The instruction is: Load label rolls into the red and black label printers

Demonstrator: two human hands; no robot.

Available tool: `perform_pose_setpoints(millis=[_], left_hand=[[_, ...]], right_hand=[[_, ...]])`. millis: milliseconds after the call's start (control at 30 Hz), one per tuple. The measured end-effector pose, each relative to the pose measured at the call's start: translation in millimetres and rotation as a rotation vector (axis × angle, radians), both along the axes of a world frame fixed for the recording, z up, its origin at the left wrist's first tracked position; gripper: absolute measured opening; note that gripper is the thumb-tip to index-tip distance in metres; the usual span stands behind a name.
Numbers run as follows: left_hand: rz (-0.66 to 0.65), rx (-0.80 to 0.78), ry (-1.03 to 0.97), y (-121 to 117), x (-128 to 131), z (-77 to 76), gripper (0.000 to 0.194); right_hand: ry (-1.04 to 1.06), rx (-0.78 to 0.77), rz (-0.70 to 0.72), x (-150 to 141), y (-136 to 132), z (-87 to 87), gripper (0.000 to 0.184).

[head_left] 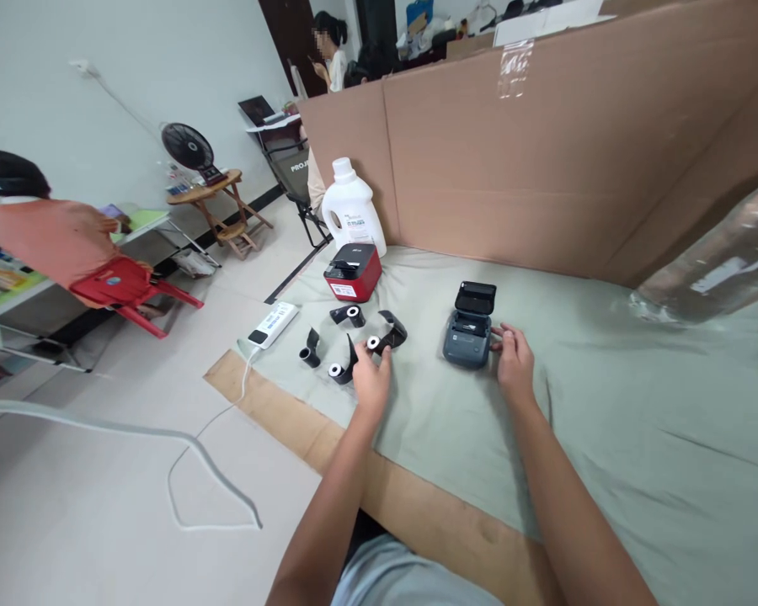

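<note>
My left hand (pixel 371 376) is pinched on a black-wrapped paper roll (pixel 388 334) lying on the green cloth. My right hand (pixel 513 360) rests against the right side of a small dark grey printer (pixel 467 332), fingers curled on its edge; the printer's lid stands open. Three more black-wrapped rolls lie close by: one (pixel 349 315) behind my left hand, one (pixel 341 367) just left of it, one (pixel 310 349) further left.
A red printer (pixel 352 272) and a white jug (pixel 351 207) stand at the back left. A white power strip (pixel 273 323) lies at the cloth's left edge, its cable running over the floor. A cardboard wall (pixel 543 160) closes the back. A person stands far behind.
</note>
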State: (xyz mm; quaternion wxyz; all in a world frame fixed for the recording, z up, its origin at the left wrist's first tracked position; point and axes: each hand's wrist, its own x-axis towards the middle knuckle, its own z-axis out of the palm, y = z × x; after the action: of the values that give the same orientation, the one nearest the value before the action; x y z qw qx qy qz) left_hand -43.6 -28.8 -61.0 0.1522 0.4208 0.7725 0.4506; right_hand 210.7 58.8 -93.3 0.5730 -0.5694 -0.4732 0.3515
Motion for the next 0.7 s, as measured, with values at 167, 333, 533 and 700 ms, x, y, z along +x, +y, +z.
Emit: perform_pose_setpoints(millis=[167, 333, 533, 700], left_hand=[[0.012, -0.186, 0.106, 1.1, -0.6, -3.8, 0.036], [0.012, -0.211, 0.157, -4.9, 6.7, 2.9, 0.047], [0.116, 0.095, 0.218, -50.8, -27.5, 28.3, 0.023], [-0.079, 0.018, 0.217, -66.3, -87.4, 23.5, 0.044]], right_hand=[[-0.006, 0.017, -0.004, 0.0, 1.1, -0.8, 0.051], [0.003, 0.013, 0.007, 0.9, 1.1, -1.8, 0.052], [0.013, 0.017, -0.001, -0.1, 1.3, -0.2, 0.053], [-0.014, 0.028, -0.018, -1.5, 2.2, 0.6, 0.052]])
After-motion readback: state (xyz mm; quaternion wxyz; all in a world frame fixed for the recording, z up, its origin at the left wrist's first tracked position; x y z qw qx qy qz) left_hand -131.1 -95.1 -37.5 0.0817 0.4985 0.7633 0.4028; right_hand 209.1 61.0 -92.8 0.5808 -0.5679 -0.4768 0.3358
